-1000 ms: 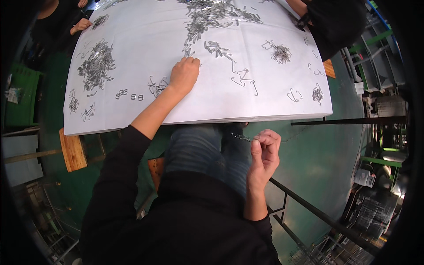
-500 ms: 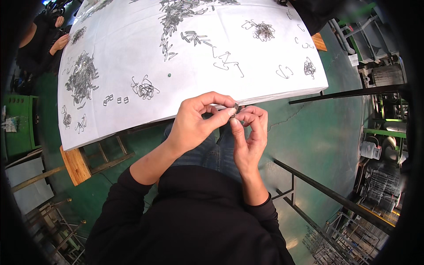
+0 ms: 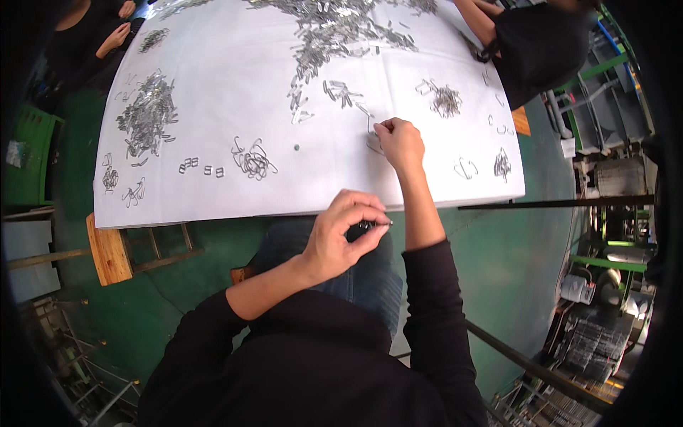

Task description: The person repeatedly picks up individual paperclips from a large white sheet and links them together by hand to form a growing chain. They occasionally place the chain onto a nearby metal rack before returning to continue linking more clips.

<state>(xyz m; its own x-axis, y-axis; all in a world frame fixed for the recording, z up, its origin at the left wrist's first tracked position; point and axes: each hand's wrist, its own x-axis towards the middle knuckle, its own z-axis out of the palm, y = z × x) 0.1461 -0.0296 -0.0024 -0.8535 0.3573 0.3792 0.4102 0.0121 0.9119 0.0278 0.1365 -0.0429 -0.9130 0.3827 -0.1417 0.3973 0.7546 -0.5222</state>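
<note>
My left hand [image 3: 341,236] is closed in a pinch just in front of the table's near edge, above my lap. A small dark metal piece [image 3: 366,225] shows between its thumb and fingers; its exact kind I cannot make out. My right hand [image 3: 403,145] reaches over the white tabletop [image 3: 320,188], thumb and forefinger pinched at a thin bent wire hook [image 3: 375,144]. Beyond those fingertips lies a small group of metal clips [image 3: 343,94]. A heap of wire hooks [image 3: 446,101] sits right of my right hand. A small green bead [image 3: 297,147] lies left of it.
Loose metal clips [image 3: 327,43] spread across the far middle, with another heap [image 3: 148,117] at the left. Tangled wire hooks [image 3: 252,159] lie near the front edge. One person [image 3: 537,50] is at the far right, another person's hand [image 3: 114,40] at the far left. A wooden stool [image 3: 108,249] stands below the left corner.
My hands have parted. The right hand has moved forward over the table to the loose wire hooks, while the left has dropped slightly toward me. A person now shows more fully at the far right.
</note>
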